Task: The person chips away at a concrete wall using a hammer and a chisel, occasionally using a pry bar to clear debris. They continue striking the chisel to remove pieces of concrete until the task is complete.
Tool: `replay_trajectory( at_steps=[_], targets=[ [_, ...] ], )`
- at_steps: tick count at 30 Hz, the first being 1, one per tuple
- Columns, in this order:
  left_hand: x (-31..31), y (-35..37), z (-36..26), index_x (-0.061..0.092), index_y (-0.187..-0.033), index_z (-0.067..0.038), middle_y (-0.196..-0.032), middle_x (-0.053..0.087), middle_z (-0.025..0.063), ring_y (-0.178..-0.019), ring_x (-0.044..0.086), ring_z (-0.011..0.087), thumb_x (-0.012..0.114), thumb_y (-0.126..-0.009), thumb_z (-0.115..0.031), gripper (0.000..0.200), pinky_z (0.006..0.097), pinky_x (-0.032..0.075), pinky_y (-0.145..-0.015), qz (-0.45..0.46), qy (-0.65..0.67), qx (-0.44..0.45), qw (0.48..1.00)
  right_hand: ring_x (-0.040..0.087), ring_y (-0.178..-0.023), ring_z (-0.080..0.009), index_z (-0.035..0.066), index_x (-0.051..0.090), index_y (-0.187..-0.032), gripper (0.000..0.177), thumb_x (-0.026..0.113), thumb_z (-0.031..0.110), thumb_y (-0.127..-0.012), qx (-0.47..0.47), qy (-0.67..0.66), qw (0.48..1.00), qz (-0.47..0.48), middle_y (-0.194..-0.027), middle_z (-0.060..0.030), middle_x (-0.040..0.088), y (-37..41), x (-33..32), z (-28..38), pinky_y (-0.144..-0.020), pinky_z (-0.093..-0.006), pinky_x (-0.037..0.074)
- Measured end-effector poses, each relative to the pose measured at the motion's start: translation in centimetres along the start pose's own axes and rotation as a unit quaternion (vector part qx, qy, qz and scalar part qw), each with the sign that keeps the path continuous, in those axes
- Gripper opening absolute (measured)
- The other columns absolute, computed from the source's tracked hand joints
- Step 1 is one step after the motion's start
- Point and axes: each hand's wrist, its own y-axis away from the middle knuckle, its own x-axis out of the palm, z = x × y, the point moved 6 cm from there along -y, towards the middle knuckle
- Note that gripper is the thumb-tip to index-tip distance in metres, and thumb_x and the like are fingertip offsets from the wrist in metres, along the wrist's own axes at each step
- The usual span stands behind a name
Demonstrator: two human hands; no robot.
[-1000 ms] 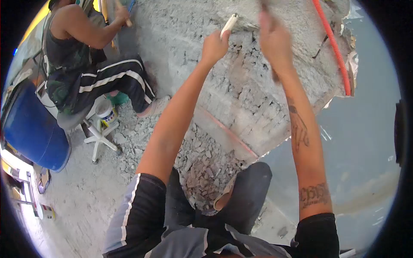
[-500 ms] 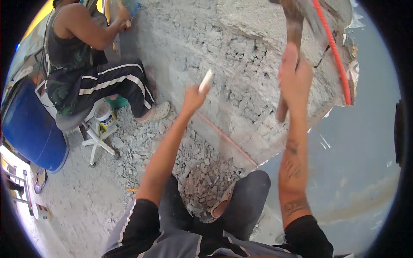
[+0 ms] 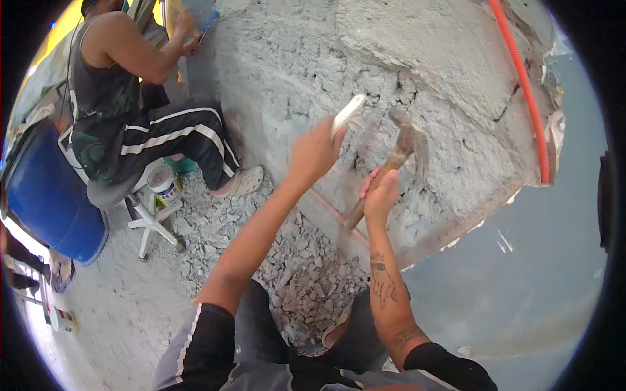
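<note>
My left hand (image 3: pixel 314 153) is closed around a pale chisel (image 3: pixel 349 116), whose whitish end sticks up past my fingers in front of the rough wall (image 3: pixel 287 72). To its right, my right hand (image 3: pixel 381 195) grips the wooden handle of a hammer (image 3: pixel 394 156). The hammer's blurred metal head is just right of the chisel's visible end, apart from it. Behind both tools, the grey wall surface is broken and pitted. The rest of the chisel is hidden in my fist.
Broken rubble (image 3: pixel 310 287) lies between my legs and along the wall's foot. A co-worker (image 3: pixel 124 85) sits on a wheeled stool (image 3: pixel 153 228) at left, near a blue barrel (image 3: pixel 55 195) and a small bucket (image 3: pixel 163 182). An orange conduit (image 3: pixel 525 85) runs down at right.
The hammer has swung down and left from high on the right, ending near the chisel. My left hand with the chisel appears slightly further right; the view has also shifted.
</note>
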Motion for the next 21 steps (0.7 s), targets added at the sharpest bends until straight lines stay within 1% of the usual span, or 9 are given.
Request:
replay_trajectory(
  at_steps=[2,3,5,9,12,15,19,20,21],
  targets=[
    [0.6,-3.4,-1.1,0.053,-0.096,-0.006,-0.077,0.064,0.0157,-0.061,0.062,0.0371,0.056,-0.093,-0.032,0.026,0.0458,0.047,-0.051,-0.025,-0.002,0.028,0.999,0.045,-0.047,-0.0113,0.002,0.050,-0.081,0.058,0.038,0.056,-0.098,-0.064,-0.060,0.996,-0.004,-0.057,-0.0017,0.046,-1.0,0.4,1.6,-0.043,-0.0254,0.036],
    [0.9,-4.8,-1.5,0.053,-0.096,-0.006,-0.076,0.064,0.0157,-0.061,0.062,0.0368,0.056,-0.093,-0.032,0.026,0.0460,0.047,-0.050,-0.035,0.002,0.044,0.998,0.045,-0.047,-0.0113,0.002,0.050,-0.081,0.058,0.038,0.056,-0.098,-0.064,-0.060,0.996,-0.004,-0.057,-0.0017,0.046,-1.8,0.4,1.8,-0.043,-0.0254,0.036],
    [1.8,-6.8,-1.5,0.053,-0.096,-0.006,-0.076,0.064,0.0156,-0.060,0.062,0.0365,0.056,-0.093,-0.032,0.026,0.0463,0.046,-0.050,-0.046,0.004,0.060,0.997,0.046,-0.049,-0.0139,0.003,0.046,-0.084,0.074,0.034,0.076,-0.087,-0.093,-0.026,0.995,-0.002,-0.062,-0.0046,0.046,-3.5,0.4,2.4,-0.047,-0.0272,0.039],
    [3.0,-8.3,-0.4,0.055,-0.098,-0.005,-0.073,0.064,0.0159,-0.058,0.062,0.0359,0.056,-0.093,-0.031,0.027,0.0473,0.046,-0.049,-0.044,0.013,0.068,0.997,0.046,-0.053,-0.0146,0.004,0.044,-0.084,0.078,0.035,0.081,-0.082,-0.126,-0.052,0.990,-0.025,-0.066,-0.0050,0.045,-5.2,0.6,4.5,-0.049,-0.0283,0.040],
    [3.5,-7.9,-0.1,0.055,-0.098,-0.005,-0.071,0.064,0.0165,-0.057,0.062,0.0359,0.056,-0.092,-0.031,0.026,0.0471,0.046,-0.049,-0.041,0.021,0.074,0.996,0.044,-0.053,-0.0158,0.005,0.043,-0.086,0.082,0.036,0.087,-0.075,-0.170,-0.124,0.977,-0.023,-0.066,-0.0042,0.042,-5.8,0.7,5.6,-0.049,-0.0302,0.040],
    [3.6,-7.8,0.1,0.056,-0.096,-0.004,-0.070,0.064,0.0167,-0.056,0.062,0.0359,0.056,-0.093,-0.030,0.026,0.0462,0.046,-0.048,-0.046,0.025,0.078,0.996,0.044,-0.053,-0.0157,0.005,0.043,-0.087,0.081,0.036,0.085,-0.078,-0.188,-0.149,0.971,0.000,-0.066,-0.0039,0.043,-6.3,0.9,5.2,-0.048,-0.0309,0.039],
    [4.1,-7.6,0.7,0.058,-0.101,-0.005,-0.070,0.063,0.0176,-0.059,0.062,0.0365,0.057,-0.093,-0.032,0.028,0.0453,0.046,-0.050,-0.062,0.042,0.079,0.994,0.044,-0.051,-0.0157,0.005,0.045,-0.086,0.079,0.035,0.083,-0.081,-0.122,-0.140,0.982,-0.042,-0.065,-0.0031,0.043,-9.6,2.0,-1.1,-0.046,-0.0308,0.039],
    [4.2,-7.6,0.8,0.058,-0.101,-0.005,-0.070,0.063,0.0176,-0.059,0.062,0.0365,0.057,-0.093,-0.032,0.028,0.0453,0.046,-0.050,-0.060,0.043,0.075,0.994,0.043,-0.050,-0.0159,0.006,0.046,-0.085,0.079,0.033,0.083,-0.081,-0.056,-0.004,0.998,-0.022,-0.064,-0.0029,0.044,-10.9,2.3,-2.6,-0.046,-0.0310,0.039],
    [4.1,-7.7,0.8,0.058,-0.101,-0.005,-0.069,0.063,0.0176,-0.058,0.062,0.0366,0.057,-0.093,-0.032,0.028,0.0451,0.046,-0.050,-0.052,0.036,0.070,0.996,0.043,-0.049,-0.0161,0.006,0.047,-0.085,0.078,0.032,0.083,-0.081,0.010,0.134,0.991,0.000,-0.063,-0.0027,0.044,-11.5,2.3,-3.7,-0.045,-0.0312,0.039]
  ],
)
